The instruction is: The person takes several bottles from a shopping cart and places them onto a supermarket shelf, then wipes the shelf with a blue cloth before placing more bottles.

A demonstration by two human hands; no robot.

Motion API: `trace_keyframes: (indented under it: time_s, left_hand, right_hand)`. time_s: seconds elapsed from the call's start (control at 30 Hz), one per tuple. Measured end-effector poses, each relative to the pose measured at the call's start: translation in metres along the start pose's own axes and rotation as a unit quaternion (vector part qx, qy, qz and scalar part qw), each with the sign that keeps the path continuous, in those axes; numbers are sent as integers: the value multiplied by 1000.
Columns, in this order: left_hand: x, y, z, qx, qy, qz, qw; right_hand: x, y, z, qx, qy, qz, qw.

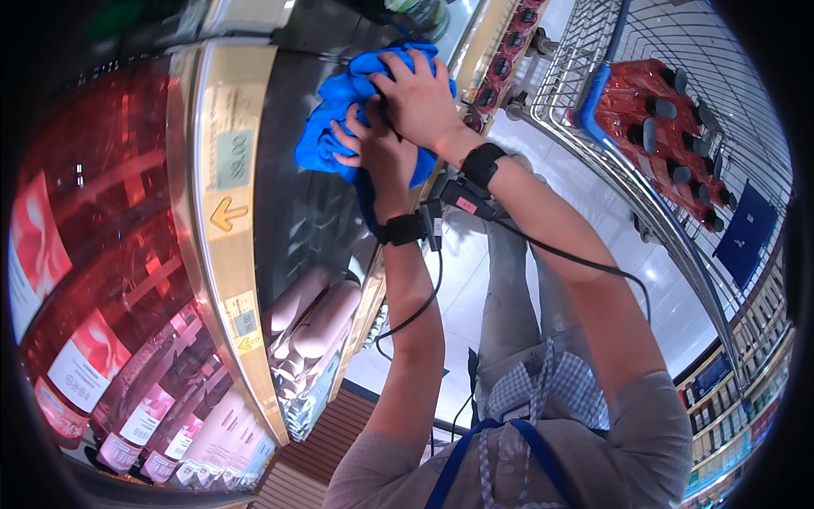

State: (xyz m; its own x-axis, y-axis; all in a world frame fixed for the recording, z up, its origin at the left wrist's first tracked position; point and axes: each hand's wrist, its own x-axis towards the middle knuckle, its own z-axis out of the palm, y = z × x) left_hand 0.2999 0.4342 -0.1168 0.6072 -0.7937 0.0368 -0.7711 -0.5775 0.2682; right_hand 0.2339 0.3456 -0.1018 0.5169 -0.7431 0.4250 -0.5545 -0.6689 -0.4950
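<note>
A bunched bright blue cloth (324, 143) is over the dark shelf surface (299, 210) in front of me. My left hand (381, 146) grips its lower part with the fingers curled into the folds. Just above and to the right, my right hand (416, 95) presses on the upper part of the cloth, fingers spread and bent. The two hands touch or overlap at the wrist and thumb; what lies under the cloth is hidden. Each wrist wears a black strap with a small cabled device.
Left, behind a price-tag rail (219, 203), stand large pink bottles (89, 356). Pale pink bottles (327, 318) occupy the shelf's near end. On the right, a wire shopping cart (572, 83) holds several red bottles with dark caps (642, 127). Bottle caps (501, 67) line a lower shelf.
</note>
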Motion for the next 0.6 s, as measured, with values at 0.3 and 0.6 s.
trace_keyframes:
  time_s: [0.3,0.6]
  left_hand:
    - [12,-62,-23,58,-55,-167,983]
    - [3,-218,-14,158,-139,-272,939]
  right_hand:
    - [13,-53,74,39,-35,-90,995]
    - [-6,-153,178,-227,-132,-175,949]
